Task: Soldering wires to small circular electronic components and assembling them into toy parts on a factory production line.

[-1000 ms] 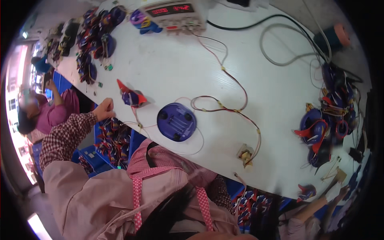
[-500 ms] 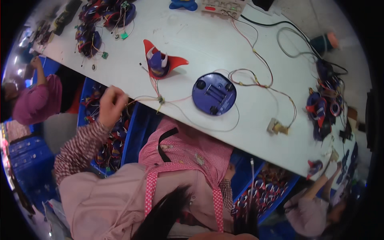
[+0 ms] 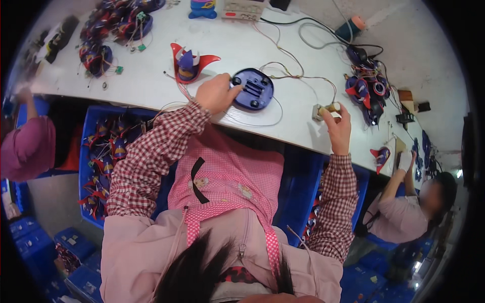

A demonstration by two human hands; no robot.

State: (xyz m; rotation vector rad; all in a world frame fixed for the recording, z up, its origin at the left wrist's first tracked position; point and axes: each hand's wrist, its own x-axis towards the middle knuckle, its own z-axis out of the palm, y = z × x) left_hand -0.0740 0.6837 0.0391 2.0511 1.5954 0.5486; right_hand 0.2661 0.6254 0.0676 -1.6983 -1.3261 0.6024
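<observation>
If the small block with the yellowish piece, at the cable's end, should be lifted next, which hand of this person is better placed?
Likely the right hand: it is right at the yellowish piece. The left hand is farther away, at the rim of the purple round base.

The round base (image 3: 252, 90) lies near the middle of the surface (image 3: 146, 76), close to the front edge. The toy figure (image 3: 186, 65) stands to its left and slightly behind. The small block (image 3: 318, 113) lies to its right. The cable (image 3: 302, 76) runs from the bench instrument (image 3: 244, 9), behind the base, to the block. Assembly clusters lie far left (image 3: 96, 58) and right (image 3: 359, 91). The left bin (image 3: 87, 136), holding assemblies, sits below the front edge.
</observation>
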